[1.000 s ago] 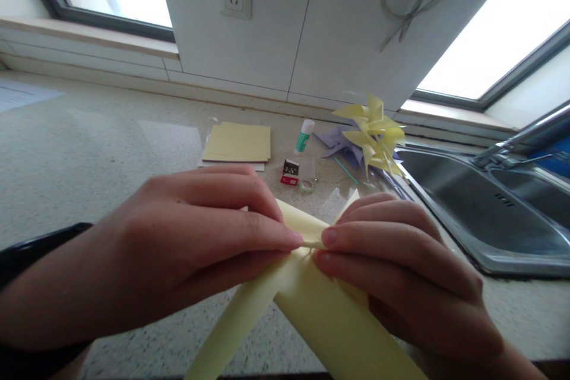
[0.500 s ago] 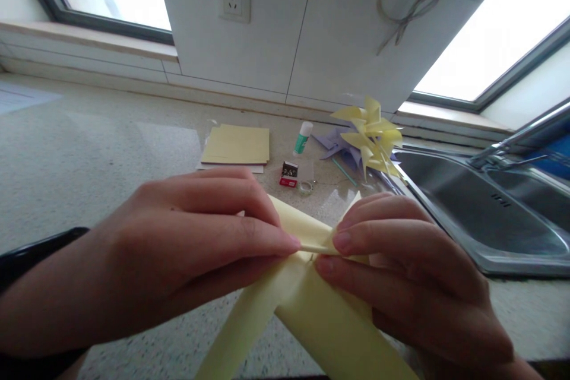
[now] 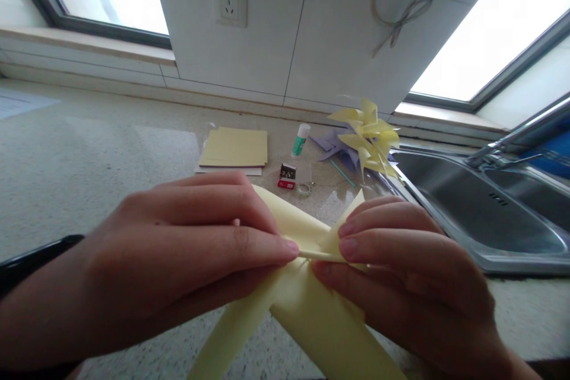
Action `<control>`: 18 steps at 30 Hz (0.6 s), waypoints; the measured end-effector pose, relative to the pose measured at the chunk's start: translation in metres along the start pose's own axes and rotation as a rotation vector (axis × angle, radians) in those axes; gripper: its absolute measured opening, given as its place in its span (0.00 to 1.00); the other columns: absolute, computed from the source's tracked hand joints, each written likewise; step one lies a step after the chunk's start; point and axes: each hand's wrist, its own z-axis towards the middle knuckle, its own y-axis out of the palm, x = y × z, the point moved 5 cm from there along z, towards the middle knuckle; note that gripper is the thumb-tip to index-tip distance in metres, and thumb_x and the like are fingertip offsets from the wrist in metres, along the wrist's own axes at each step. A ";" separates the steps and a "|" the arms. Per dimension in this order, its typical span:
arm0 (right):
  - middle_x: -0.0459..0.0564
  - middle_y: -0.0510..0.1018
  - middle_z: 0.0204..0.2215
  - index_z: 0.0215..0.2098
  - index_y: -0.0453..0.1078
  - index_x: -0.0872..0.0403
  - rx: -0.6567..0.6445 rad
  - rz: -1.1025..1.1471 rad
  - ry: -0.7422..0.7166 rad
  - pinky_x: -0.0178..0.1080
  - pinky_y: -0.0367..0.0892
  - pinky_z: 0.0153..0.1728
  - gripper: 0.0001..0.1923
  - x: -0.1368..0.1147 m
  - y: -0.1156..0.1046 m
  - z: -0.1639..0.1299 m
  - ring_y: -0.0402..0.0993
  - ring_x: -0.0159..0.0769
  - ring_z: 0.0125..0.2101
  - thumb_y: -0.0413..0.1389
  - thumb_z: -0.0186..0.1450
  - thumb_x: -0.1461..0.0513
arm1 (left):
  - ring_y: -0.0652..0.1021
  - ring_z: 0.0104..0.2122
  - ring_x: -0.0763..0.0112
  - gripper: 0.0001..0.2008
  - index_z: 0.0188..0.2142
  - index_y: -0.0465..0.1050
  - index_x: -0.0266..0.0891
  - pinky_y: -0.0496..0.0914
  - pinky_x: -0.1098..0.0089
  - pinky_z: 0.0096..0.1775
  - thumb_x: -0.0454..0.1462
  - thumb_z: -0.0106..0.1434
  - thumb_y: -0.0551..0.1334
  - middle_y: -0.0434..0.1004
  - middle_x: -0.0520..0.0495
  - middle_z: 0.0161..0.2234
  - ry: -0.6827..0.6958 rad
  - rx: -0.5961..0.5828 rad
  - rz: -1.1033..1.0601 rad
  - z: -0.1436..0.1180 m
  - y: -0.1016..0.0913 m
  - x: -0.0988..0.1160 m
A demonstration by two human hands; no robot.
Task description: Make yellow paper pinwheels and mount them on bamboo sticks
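A yellow paper pinwheel point(image 3: 329, 314) is held above the counter, its folded blades spreading toward me and away. My left hand point(image 3: 200, 243) is closed, thumb and fingers pinching one end of a thin pale yellow stick point(image 3: 318, 256) that lies across the pinwheel's middle. From the other side my right hand point(image 3: 396, 267) is closed on the paper, with its fingertips close to the stick's other end. My fingers hide part of the pinwheel and both ends of the stick.
Behind the hands lie a stack of yellow paper point(image 3: 234, 147), a glue stick point(image 3: 301, 139), a small red and black box point(image 3: 287, 176) and a tape roll point(image 3: 304, 190). Finished yellow and purple pinwheels point(image 3: 367, 133) rest beside the steel sink point(image 3: 481, 202) at right.
Both hands keep hold of the pinwheel. The thumb and fingertips have shifted slightly along the stick, and the view has moved a little.
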 end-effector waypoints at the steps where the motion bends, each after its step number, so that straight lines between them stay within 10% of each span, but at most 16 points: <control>1: 0.44 0.77 0.32 0.41 0.72 0.50 -0.017 -0.014 -0.004 0.37 0.78 0.31 0.11 -0.001 0.000 0.000 0.78 0.34 0.33 0.65 0.62 0.66 | 0.82 0.39 0.67 0.09 0.47 0.80 0.51 0.79 0.70 0.41 0.40 0.67 0.66 0.83 0.49 0.41 -0.004 -0.001 -0.013 0.000 0.000 0.000; 9: 0.47 0.82 0.38 0.41 0.76 0.53 -0.176 -0.227 -0.315 0.40 0.78 0.39 0.04 -0.003 0.001 -0.005 0.78 0.35 0.40 0.59 0.69 0.62 | 0.82 0.39 0.67 0.08 0.46 0.80 0.47 0.80 0.70 0.41 0.38 0.67 0.66 0.82 0.48 0.41 -0.005 -0.024 -0.059 0.003 0.003 0.000; 18: 0.48 0.82 0.39 0.43 0.77 0.52 -0.164 -0.199 -0.327 0.42 0.80 0.38 0.07 0.006 0.002 -0.009 0.79 0.38 0.40 0.57 0.70 0.61 | 0.82 0.40 0.65 0.11 0.47 0.80 0.47 0.79 0.70 0.41 0.33 0.65 0.67 0.83 0.46 0.42 -0.008 -0.012 -0.085 0.003 0.002 0.001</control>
